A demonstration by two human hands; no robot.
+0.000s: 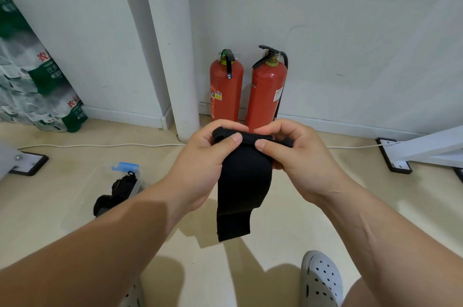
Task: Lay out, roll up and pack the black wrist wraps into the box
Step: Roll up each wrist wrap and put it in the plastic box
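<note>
Black wrist wrap (244,181) is in the air at frame centre, above the floor, held at its top end by both hands. Top end is bunched or rolled between the hands; can't tell how many turns. The rest hangs straight down as a wide band that steps to a narrower tail at the bottom.

Left hand (203,156) grips the left of the top end, thumb pressed on the front, fingers curled behind. Right hand (298,148) grips the right side the same way.

Clear plastic box (82,201) with a blue latch sits on the floor, lower left of the hands. A second black wrap (117,191) lies in it, one end drooping over the near edge.

Behind: two red fire extinguishers (226,91) upright against the wall, beside a white pillar (172,56). White cable (100,145) runs along the floor. Grey clog (320,281) bottom right.
</note>
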